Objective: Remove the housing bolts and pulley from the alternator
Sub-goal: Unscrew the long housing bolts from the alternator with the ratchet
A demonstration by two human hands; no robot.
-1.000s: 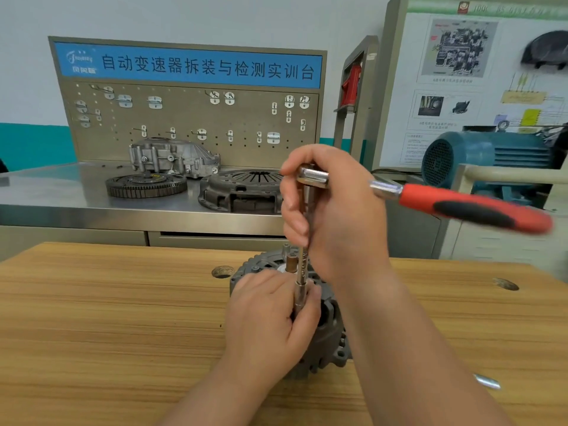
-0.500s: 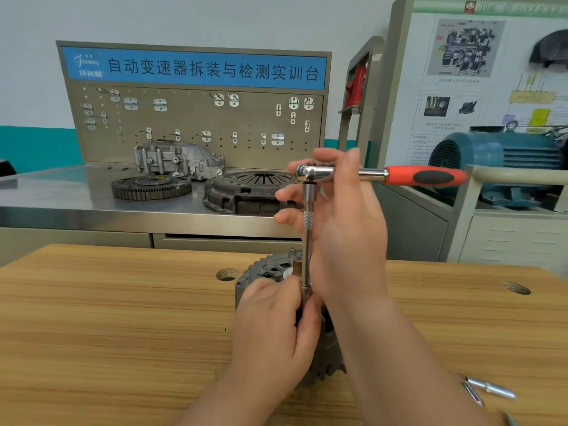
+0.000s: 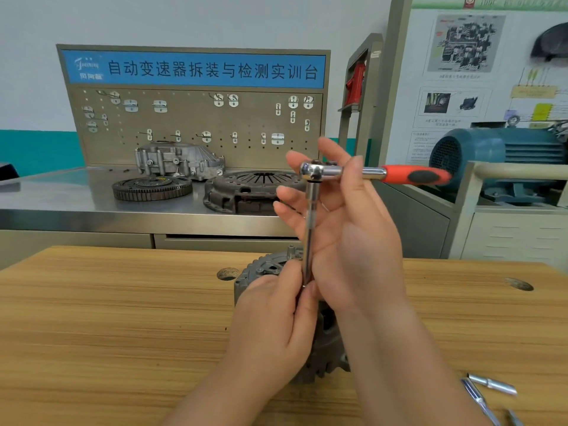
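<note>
The grey alternator (image 3: 263, 272) stands on the wooden table (image 3: 107, 318), mostly hidden by my hands. A chrome extension bar (image 3: 309, 238) rises upright from it to the ratchet head (image 3: 311, 171). The ratchet's red and black handle (image 3: 415, 176) points right. My left hand (image 3: 273, 321) rests on the alternator and pinches the bar's lower end, so the socket and bolt are hidden. My right hand (image 3: 347, 235) is beside the bar with fingers spread and mostly straight, touching the bar and the ratchet near its head.
Loose chrome pieces (image 3: 491, 386) lie at the table's near right edge. Two round holes (image 3: 227, 273) (image 3: 519, 285) are in the tabletop. Behind, a steel bench carries a clutch pressure plate (image 3: 246, 189), a flywheel (image 3: 152, 187) and a cast housing (image 3: 178, 161). A blue motor (image 3: 491, 152) sits right.
My right hand went from wrapping the ratchet head to fingers spread and straight. The ratchet handle swung from angled down-right to level. My left hand kept its pinch on the bar.
</note>
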